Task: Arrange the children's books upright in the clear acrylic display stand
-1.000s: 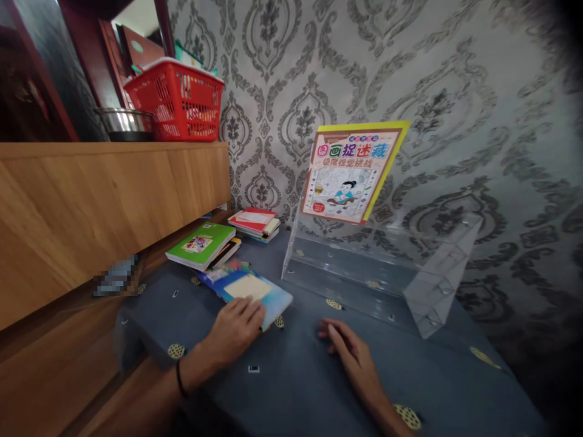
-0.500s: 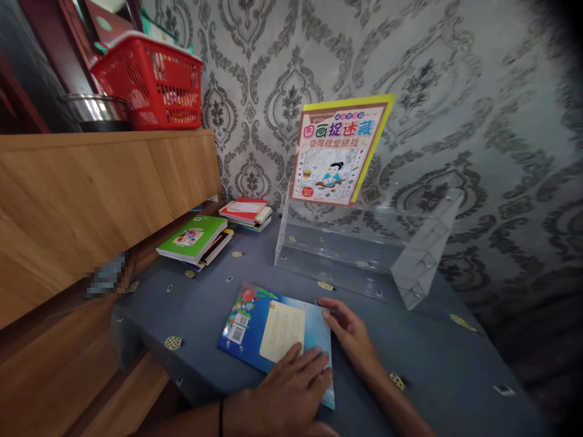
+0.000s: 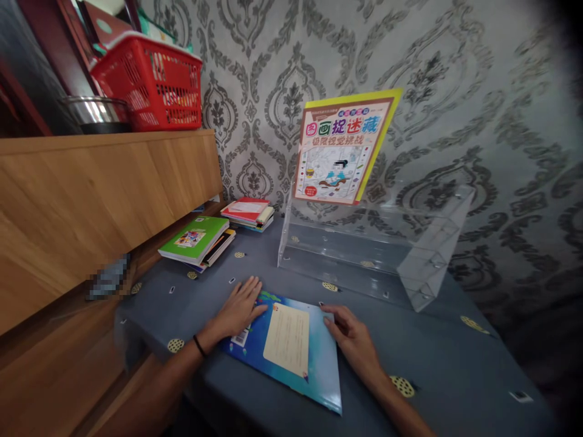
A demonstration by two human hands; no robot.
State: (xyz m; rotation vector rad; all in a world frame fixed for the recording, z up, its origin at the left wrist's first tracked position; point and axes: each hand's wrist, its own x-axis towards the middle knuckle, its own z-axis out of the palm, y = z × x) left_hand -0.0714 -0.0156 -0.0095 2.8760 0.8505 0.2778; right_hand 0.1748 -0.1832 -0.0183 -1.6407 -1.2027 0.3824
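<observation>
A blue book with a cream text panel lies flat near the table's front edge. Flat on its upper left corner rests my left hand, fingers stretched out and covering part of the cover and barcode. My right hand sits against the book's upper right edge, its fingers loosely bent and the thumb apart from them, touching the edge without gripping it. Behind the book stands a clear tiered rack. A picture book with colourful Chinese lettering leans upright on the rack's top left, a yellow edge showing behind it.
On the table to the left is a stack with a green book on top. Farther back lies another stack with a red cover. A wooden cabinet carries a red basket and a metal pot.
My left hand has moved from the book's lower right part up and left to its far left corner. My right hand stays at the right edge, and the book looks little moved.
</observation>
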